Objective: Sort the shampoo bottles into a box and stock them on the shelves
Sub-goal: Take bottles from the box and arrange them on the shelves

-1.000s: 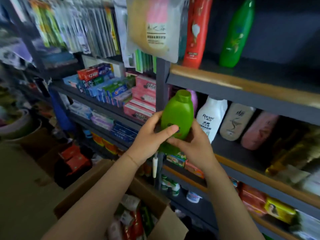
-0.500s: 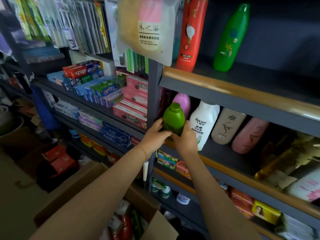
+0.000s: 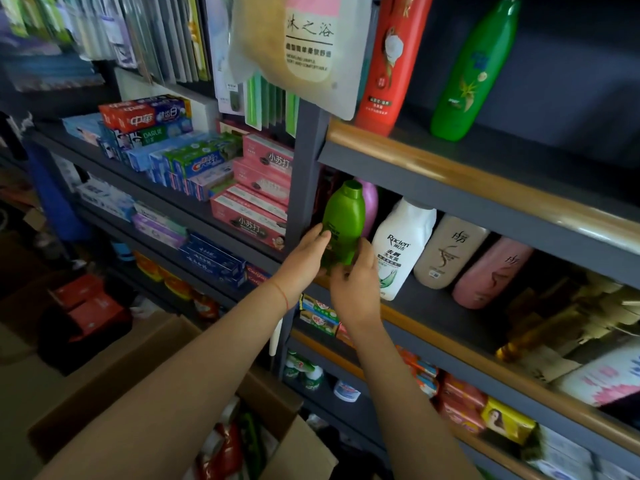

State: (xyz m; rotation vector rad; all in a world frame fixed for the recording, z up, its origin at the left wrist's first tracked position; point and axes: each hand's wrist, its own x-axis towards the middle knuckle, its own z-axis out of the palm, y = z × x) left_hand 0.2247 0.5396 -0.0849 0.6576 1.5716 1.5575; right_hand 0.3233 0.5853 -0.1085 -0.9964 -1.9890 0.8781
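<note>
A small green shampoo bottle (image 3: pixel 343 226) stands upright at the left end of the middle shelf (image 3: pixel 433 313), just in front of a pink-purple bottle (image 3: pixel 370 206). My left hand (image 3: pixel 304 261) presses its left side and my right hand (image 3: pixel 356 285) holds its lower right side. To its right stand a white Raclen bottle (image 3: pixel 401 247), a beige bottle (image 3: pixel 446 251) and a pink bottle (image 3: pixel 488 275). An open cardboard box (image 3: pixel 114 372) with several more bottles sits below my arms.
The upper shelf (image 3: pixel 485 171) carries a tall red bottle (image 3: pixel 391 60) and a tall green bottle (image 3: pixel 471 71). A hanging packet (image 3: pixel 298 50) overlaps the grey upright post (image 3: pixel 304 174). Toothpaste boxes (image 3: pixel 194 161) fill the left shelves; soap packs (image 3: pixel 460 396) lie lower right.
Both hands have carried the green bottle away from me and onto the left end of the middle shelf, beside the white bottle. My view has moved closer to the shelves.
</note>
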